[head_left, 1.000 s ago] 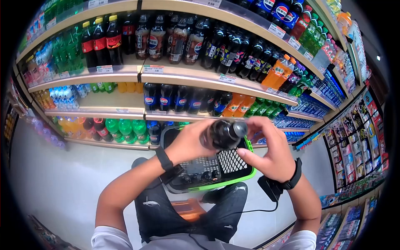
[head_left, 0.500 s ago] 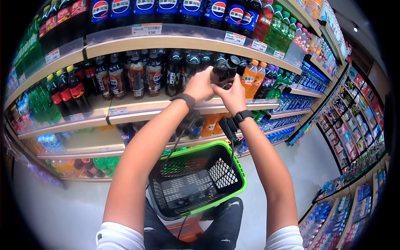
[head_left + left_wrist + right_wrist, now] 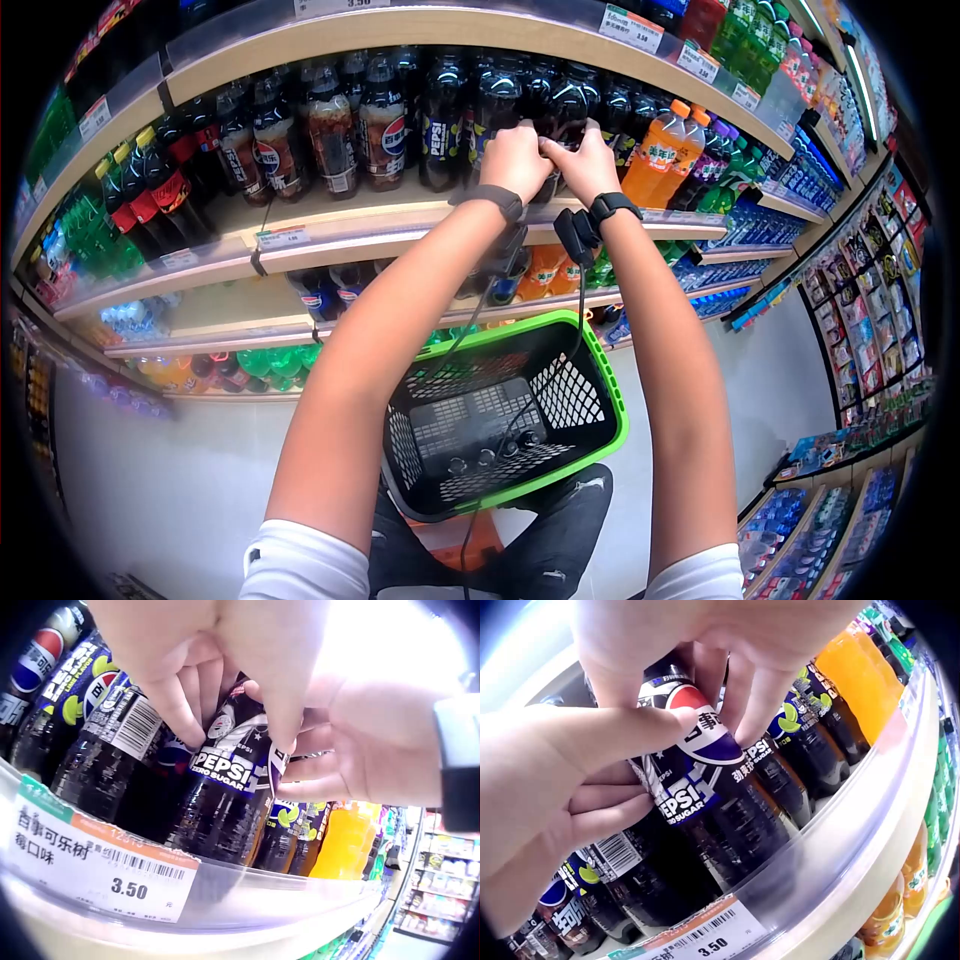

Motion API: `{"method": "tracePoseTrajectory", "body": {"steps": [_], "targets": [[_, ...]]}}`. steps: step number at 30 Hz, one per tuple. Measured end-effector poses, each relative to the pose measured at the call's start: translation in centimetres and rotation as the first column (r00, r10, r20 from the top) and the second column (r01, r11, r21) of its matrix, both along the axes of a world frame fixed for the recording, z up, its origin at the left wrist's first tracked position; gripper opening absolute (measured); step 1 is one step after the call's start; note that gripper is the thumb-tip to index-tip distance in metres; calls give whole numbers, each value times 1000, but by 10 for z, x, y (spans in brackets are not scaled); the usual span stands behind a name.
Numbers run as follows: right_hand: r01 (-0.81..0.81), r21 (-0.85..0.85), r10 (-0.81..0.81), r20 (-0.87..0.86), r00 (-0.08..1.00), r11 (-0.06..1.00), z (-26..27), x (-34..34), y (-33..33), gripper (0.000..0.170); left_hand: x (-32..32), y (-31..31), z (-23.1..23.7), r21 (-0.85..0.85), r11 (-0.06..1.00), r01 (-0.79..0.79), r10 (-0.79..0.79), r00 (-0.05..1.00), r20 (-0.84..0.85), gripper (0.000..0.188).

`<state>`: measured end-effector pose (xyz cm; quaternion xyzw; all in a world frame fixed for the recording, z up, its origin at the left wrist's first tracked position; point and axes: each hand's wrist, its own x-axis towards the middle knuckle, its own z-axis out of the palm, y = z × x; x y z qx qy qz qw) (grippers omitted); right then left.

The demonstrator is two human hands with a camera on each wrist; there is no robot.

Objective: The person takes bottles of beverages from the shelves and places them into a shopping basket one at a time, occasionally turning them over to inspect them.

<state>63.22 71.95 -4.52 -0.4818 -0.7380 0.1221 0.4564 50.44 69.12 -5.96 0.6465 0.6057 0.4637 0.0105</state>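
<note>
A dark Pepsi Zero Sugar bottle (image 3: 229,780) is upright or slightly tilted at the shelf's front, behind the clear lip, among other dark bottles. My left hand (image 3: 518,165) grips its upper part from one side, and my right hand (image 3: 585,165) grips it from the other. In the left wrist view, my left hand (image 3: 202,645) reaches down from above, while the right hand (image 3: 360,739) comes from the right. The right wrist view shows fingers of both hands around the label of the bottle (image 3: 739,825). The bottle's base is partly hidden by the lip.
Orange bottles (image 3: 655,160) stand right of the hands, and Pepsi bottles (image 3: 385,130) stand to the left. A price tag (image 3: 101,851) is on the shelf front. Below the forearms is a black basket with a green rim (image 3: 612,385), with dark bottles (image 3: 487,457) inside. Cables hang over it.
Both hands carried the bottle from above the basket forward to the shelf, then lowered it between the neighbouring bottles. The right hand, apart from it at first, now grips it too. The head view has shifted.
</note>
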Motion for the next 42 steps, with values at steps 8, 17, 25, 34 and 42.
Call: {"method": "tracePoseTrajectory", "body": {"steps": [8, 17, 25, 34, 42], "targets": [[225, -122, -170, 351, 921, 967, -32, -6, -15, 61, -21, -80, -42, 16, 942, 335, -335, 940, 68, 55], [-21, 93, 5, 172, 985, 995, -202, 79, -138, 43, -99, -263, -182, -556, 757, 344, -514, 838, -182, 34], [394, -888, 822, 399, 407, 236, -451, 121, -184, 57, -180, -281, -322, -797, 598, 83, -703, 531, -472, 60], [294, -831, 875, 481, -48, 473, -563, 80, -213, 83, -187, -266, -314, -847, 516, 128, -797, 434, -420, 60], [361, -805, 810, 556, 184, 471, -529, 73, -222, 34, -191, -267, -319, -835, 529, 152, -780, 475, -408, 59]]}}
